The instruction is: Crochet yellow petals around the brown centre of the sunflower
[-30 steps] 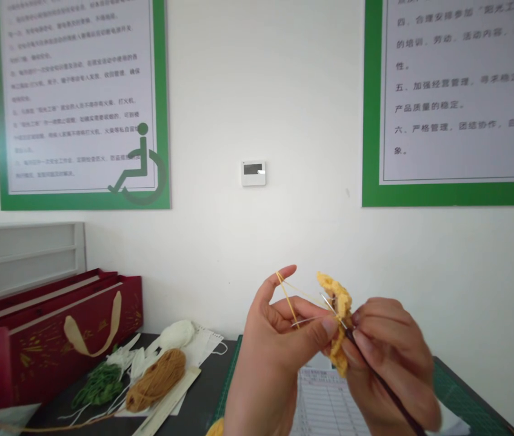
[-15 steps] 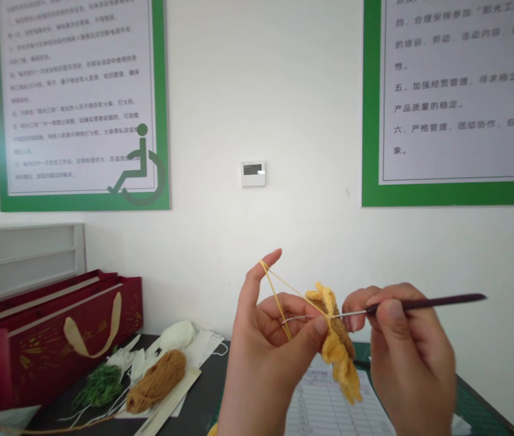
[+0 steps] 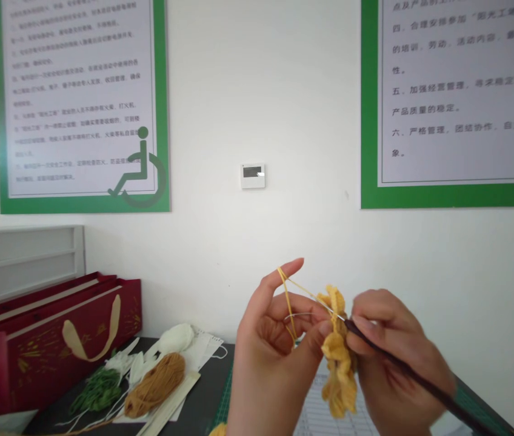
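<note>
My left hand (image 3: 279,345) pinches a ruffled yellow crochet piece (image 3: 339,357) between thumb and fingers. Its raised index finger carries a loop of yellow yarn (image 3: 288,297) that runs down to the piece. A thin pale strand, wire or thread, curves near the fingers. In my right hand (image 3: 393,357) is a crochet hook (image 3: 402,366) with a dark handle, slanting down to the right. Its metal tip meets the upper part of the yellow piece, where the yarn arrives. Just where the tip sits among the stitches I cannot make out.
On the dark table at left lie a brown yarn skein (image 3: 154,384), green yarn (image 3: 97,390), white yarn (image 3: 177,338) and a pale flat strip (image 3: 170,402). Red gift bags (image 3: 57,345) stand behind. Under my hands are a printed sheet (image 3: 316,406) and a green cutting mat (image 3: 223,393).
The hook has swung from nearly level to a steep slant, its handle end dropping. My left hand has shifted slightly right, and the yellow piece has turned a little.
</note>
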The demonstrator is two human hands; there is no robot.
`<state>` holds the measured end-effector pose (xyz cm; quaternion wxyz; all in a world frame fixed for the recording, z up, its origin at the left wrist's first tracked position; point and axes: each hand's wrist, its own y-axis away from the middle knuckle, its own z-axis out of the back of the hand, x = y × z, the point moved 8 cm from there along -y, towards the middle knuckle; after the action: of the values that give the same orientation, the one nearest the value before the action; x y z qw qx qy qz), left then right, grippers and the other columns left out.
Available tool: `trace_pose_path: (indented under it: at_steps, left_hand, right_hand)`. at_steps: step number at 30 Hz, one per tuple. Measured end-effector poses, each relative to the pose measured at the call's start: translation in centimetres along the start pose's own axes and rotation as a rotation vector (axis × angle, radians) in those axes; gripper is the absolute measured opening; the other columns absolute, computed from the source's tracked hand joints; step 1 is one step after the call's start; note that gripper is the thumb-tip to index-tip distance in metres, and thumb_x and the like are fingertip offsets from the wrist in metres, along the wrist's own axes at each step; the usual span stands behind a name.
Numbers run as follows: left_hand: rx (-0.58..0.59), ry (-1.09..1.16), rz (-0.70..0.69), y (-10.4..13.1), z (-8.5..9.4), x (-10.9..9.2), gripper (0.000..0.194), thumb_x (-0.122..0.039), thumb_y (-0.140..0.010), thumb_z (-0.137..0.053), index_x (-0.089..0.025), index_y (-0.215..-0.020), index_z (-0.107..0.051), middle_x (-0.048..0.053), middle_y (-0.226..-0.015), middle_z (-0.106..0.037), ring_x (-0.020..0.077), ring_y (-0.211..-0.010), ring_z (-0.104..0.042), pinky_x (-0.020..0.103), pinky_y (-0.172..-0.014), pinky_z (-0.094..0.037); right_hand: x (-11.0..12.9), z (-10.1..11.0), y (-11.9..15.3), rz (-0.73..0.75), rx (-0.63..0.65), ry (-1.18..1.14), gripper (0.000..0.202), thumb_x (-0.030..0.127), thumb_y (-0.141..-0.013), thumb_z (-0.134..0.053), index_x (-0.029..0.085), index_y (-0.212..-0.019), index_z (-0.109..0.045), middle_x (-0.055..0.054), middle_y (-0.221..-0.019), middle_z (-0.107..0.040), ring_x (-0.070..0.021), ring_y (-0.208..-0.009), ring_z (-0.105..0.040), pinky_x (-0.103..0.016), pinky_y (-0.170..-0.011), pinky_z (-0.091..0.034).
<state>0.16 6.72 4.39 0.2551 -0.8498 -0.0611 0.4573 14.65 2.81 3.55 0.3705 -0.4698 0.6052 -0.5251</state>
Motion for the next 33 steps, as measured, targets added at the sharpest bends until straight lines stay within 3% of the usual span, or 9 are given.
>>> trace_pose_path:
  at_steps: [2,4,9,13,24,28,33]
  left_hand:
    - [0.05,0.037,0.085,-0.1,-0.5,0.9,0.073,-0.01,-0.071,-0.092,-0.019,-0.137,-0.061,0.0,-0.076,-0.074,0.0109,-0.067,-0.064,0.022,-0.066,-0.051]
    - [0.121,0.125,0.199,-0.2,-1.0,2.0,0.077,-0.011,-0.065,-0.096,-0.015,-0.135,-0.062,0.001,-0.076,-0.073,0.0106,-0.066,-0.063,0.023,-0.066,-0.051]
    - [0.226,0.218,0.24,-0.5,-1.0,2.3,0.079,-0.008,-0.067,-0.093,-0.017,-0.138,-0.061,0.0,-0.077,-0.071,0.0102,-0.06,-0.061,0.025,-0.061,-0.05]
    - [0.26,0.229,0.249,-0.4,-0.6,2.0,0.08,-0.007,-0.071,-0.09,-0.018,-0.143,-0.056,0.002,-0.079,-0.072,0.0107,-0.061,-0.06,0.023,-0.058,-0.049]
    - [0.377,0.292,0.295,-0.5,-0.8,1.8,0.058,-0.004,-0.072,-0.086,-0.017,-0.126,-0.069,0.004,-0.078,-0.074,0.0122,-0.062,-0.065,0.022,-0.06,-0.052]
    - [0.259,0.162,0.229,-0.3,-0.3,1.1,0.061,-0.006,-0.072,-0.089,-0.019,-0.129,-0.069,0.001,-0.077,-0.071,0.0105,-0.066,-0.063,0.021,-0.063,-0.049]
    - [0.101,0.037,0.089,0.0,0.3,-0.2,0.094,-0.012,-0.074,-0.09,-0.025,-0.155,-0.045,-0.002,-0.076,-0.069,0.0114,-0.064,-0.06,0.024,-0.063,-0.048]
  right_hand:
    - [1.2,0.8,0.1,0.175,-0.067,0.171,0.02,0.011,-0.085,-0.076,0.03,-0.092,-0.075,0.0,-0.071,-0.068,-0.0168,-0.061,-0.059,-0.034,-0.055,-0.048]
    - [1.6,1.4,0.3,0.23,-0.185,0.071,0.01,0.02,-0.09,-0.075,0.028,-0.096,-0.075,0.0,-0.069,-0.067,-0.0173,-0.059,-0.059,-0.035,-0.053,-0.049]
    - [-0.3,-0.2,-0.2,-0.103,-0.247,-0.309,0.007,0.027,-0.093,-0.073,0.021,-0.095,-0.068,0.002,-0.066,-0.063,-0.0156,-0.058,-0.059,-0.031,-0.048,-0.047]
    - [0.0,0.1,-0.4,-0.157,-0.279,-0.374,0.002,0.02,-0.098,-0.064,0.022,-0.098,-0.064,0.002,-0.066,-0.066,-0.0142,-0.057,-0.06,-0.027,-0.047,-0.048]
    - [-0.1,-0.6,-1.0,-0.336,-0.096,-0.557,0.013,0.031,-0.105,-0.05,0.025,-0.1,-0.061,0.003,-0.065,-0.06,-0.013,-0.055,-0.056,-0.025,-0.048,-0.049]
    - [-1.2,-1.7,-0.5,-0.481,-0.056,-0.62,0.02,0.033,-0.106,-0.047,0.025,-0.089,-0.056,0.004,-0.061,-0.055,-0.0118,-0.055,-0.049,-0.023,-0.052,-0.045]
    - [-2.5,-3.2,0.1,-0.602,0.03,-0.667,0.021,0.034,-0.101,-0.057,0.025,-0.083,-0.049,0.004,-0.068,-0.052,-0.0127,-0.06,-0.047,-0.024,-0.055,-0.043]
